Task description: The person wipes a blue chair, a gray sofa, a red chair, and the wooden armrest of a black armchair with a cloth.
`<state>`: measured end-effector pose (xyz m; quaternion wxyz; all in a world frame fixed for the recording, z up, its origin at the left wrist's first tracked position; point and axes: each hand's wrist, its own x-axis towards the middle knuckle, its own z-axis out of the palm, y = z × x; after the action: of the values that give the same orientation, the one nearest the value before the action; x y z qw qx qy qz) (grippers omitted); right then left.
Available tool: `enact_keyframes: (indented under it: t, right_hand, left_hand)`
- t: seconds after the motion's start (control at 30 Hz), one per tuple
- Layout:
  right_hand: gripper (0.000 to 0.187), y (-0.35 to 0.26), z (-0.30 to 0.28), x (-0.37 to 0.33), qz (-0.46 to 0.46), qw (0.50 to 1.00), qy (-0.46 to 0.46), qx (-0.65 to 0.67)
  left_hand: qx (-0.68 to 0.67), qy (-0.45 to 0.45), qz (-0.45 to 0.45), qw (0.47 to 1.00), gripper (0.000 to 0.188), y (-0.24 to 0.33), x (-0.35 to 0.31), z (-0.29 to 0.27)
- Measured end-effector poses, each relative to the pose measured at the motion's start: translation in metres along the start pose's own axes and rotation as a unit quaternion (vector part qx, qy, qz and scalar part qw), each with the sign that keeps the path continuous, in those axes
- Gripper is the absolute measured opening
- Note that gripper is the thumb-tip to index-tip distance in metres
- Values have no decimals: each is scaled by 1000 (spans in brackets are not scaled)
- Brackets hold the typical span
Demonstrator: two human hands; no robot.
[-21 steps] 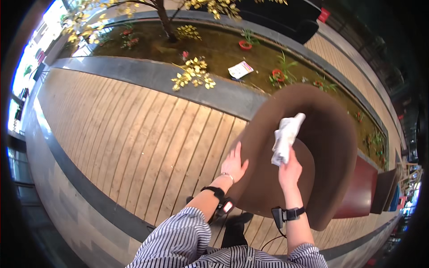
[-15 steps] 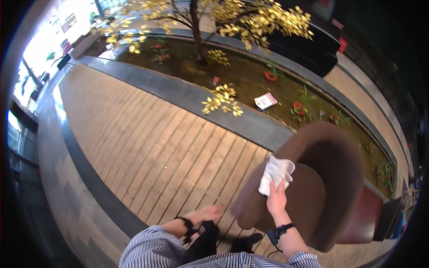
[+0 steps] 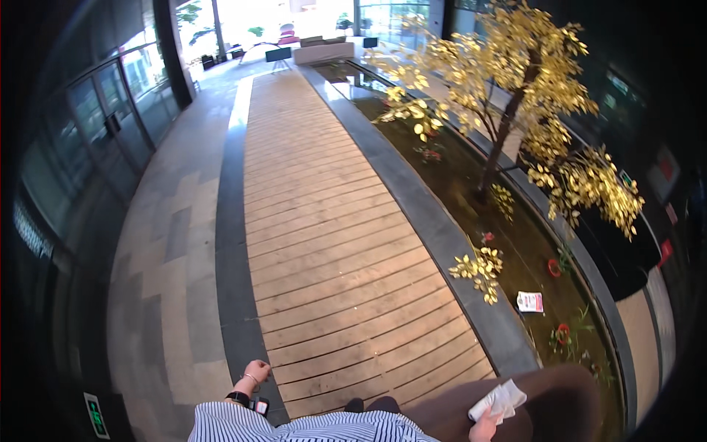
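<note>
At the lower right, my right hand grips a crumpled white cloth. The cloth lies over the rounded edge of a brown upholstered armchair, which is cut off by the lower rim of the view. My left hand hangs in the air on the other side, over the dark floor border, its fingers curled in with nothing seen in them. A bracelet and a black band with a small device circle that wrist. My shoe tips show between the arms.
Wooden decking runs ahead between dark stone borders. On the right is a planting bed with a yellow-leaved tree, a fallen branch, red-rimmed pots and a printed card. Glass doors line the left.
My view has swung up and left, so the chair and cloth now sit lower in it. The right hand keeps the cloth; the left hand has moved out to the left.
</note>
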<state>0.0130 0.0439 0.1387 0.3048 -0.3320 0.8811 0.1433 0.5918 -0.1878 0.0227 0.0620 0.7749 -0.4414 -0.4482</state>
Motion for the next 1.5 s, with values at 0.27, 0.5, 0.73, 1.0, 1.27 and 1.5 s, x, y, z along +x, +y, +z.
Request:
enact_keyframes:
  t: [0.27,0.5,0.73,1.0,1.27,1.5]
  right_hand:
    - [26,39,57,85,-48,988,80,-124]
    - [31,-136,-80,206,-181,977,92,-63]
    - [37,-337,-175,318,-403,915,38,4]
    - [45,-534,-223,430,-548,826,-71,111]
    - [30,-751,-264,416,-396,898,-111,154]
    - [32,-828,-286,432,-301,916,-91,250]
  left_hand:
    - [9,-36,98,994,32,109,44,7]
    - [46,-40,188,980,32,217,105,18]
    - [-3,95,132,987,28,241,121,-30]
    - [-126,235,-58,962,32,162,135,-83]
    - [-257,215,-105,936,25,172,254,-188]
    - [-266,201,30,942,27,254,402,-314]
